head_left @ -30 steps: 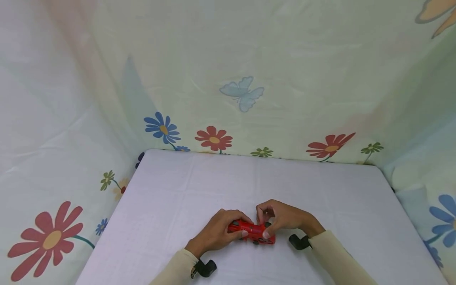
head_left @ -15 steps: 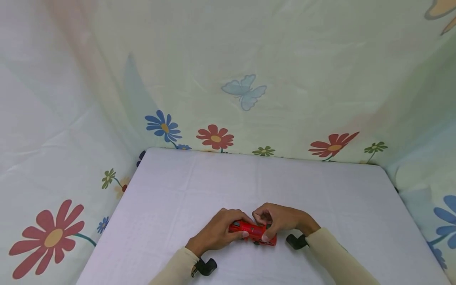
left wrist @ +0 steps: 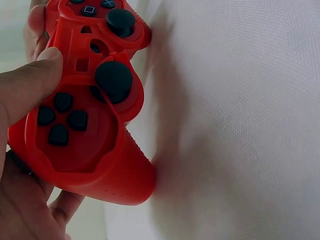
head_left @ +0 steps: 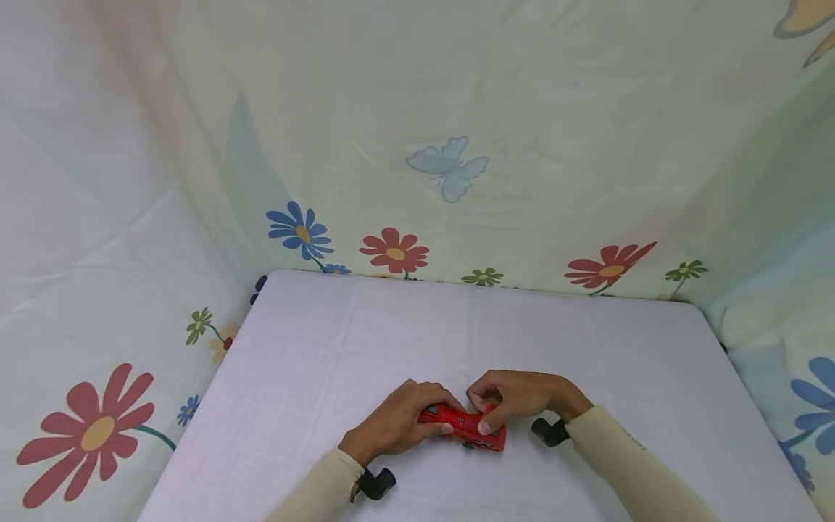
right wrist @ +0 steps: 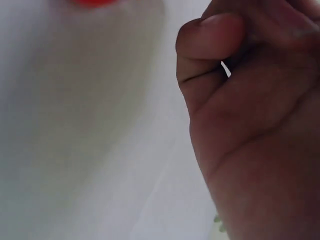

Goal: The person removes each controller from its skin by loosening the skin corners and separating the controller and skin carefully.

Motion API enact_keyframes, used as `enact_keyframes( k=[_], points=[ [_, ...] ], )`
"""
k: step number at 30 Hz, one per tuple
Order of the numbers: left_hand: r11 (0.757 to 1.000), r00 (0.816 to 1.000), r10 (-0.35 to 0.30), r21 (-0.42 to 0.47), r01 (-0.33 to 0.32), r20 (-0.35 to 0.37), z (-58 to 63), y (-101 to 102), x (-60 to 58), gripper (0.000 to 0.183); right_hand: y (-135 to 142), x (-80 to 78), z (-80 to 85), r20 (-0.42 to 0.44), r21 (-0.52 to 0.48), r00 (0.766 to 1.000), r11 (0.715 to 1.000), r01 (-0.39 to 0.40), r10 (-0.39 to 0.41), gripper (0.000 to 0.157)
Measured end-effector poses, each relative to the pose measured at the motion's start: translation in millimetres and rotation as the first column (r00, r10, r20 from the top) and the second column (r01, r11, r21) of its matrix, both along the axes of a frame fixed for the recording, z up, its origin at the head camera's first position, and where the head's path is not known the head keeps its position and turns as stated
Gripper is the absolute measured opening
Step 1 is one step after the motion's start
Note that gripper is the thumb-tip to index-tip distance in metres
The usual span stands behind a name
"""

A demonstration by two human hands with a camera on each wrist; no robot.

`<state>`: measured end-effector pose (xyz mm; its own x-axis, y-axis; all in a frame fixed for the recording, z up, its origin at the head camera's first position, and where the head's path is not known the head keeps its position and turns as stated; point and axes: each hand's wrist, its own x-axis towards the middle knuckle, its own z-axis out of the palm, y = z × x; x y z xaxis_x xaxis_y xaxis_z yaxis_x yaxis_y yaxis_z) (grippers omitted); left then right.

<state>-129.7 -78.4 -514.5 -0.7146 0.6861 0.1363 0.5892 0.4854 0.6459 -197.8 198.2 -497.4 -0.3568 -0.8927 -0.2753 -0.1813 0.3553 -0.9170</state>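
"What colours reach you?"

"Through my left wrist view, I see a red game controller (left wrist: 75, 86) with black thumbsticks (left wrist: 114, 81) and black directional buttons (left wrist: 77, 120)."

"And around it?"

"My head view shows beige sleeves (head_left: 322, 487), a whitish tablecloth (head_left: 417, 333), and a pale fabric backdrop (head_left: 554, 145) printed with red, blue and green flowers (head_left: 394, 253) and a light-blue butterfly (head_left: 450, 167)."
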Motion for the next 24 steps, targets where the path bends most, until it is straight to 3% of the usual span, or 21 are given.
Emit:
enact_keyframes(
  k=[5,10,16,24],
  points=[
    [1.0,1.0,-0.005,-0.017,0.005,-0.022,0.2,0.6,-0.1,0.032,-0.2,6.0,0.5,0.042,-0.03,0.999,0.999,0.018,-0.016,0.034],
    [1.0,1.0,0.004,-0.015,-0.004,-0.015,-0.6,0.7,-0.5,0.031,1.8,14.4,2.2,0.004,-0.109,0.996,0.99,0.084,-0.084,0.03],
    [1.0,1.0,0.003,0.026,-0.004,0.019,-3.9,1.7,-2.4,0.03,10.2,27.0,0.9,-0.017,-0.197,0.976,0.958,0.207,-0.215,0.025],
    [0.998,0.999,0.006,0.064,-0.009,0.047,-7.0,2.1,-4.7,0.03,22.0,37.8,-4.8,-0.035,-0.301,0.958,0.917,0.261,-0.284,0.027]
  ],
)
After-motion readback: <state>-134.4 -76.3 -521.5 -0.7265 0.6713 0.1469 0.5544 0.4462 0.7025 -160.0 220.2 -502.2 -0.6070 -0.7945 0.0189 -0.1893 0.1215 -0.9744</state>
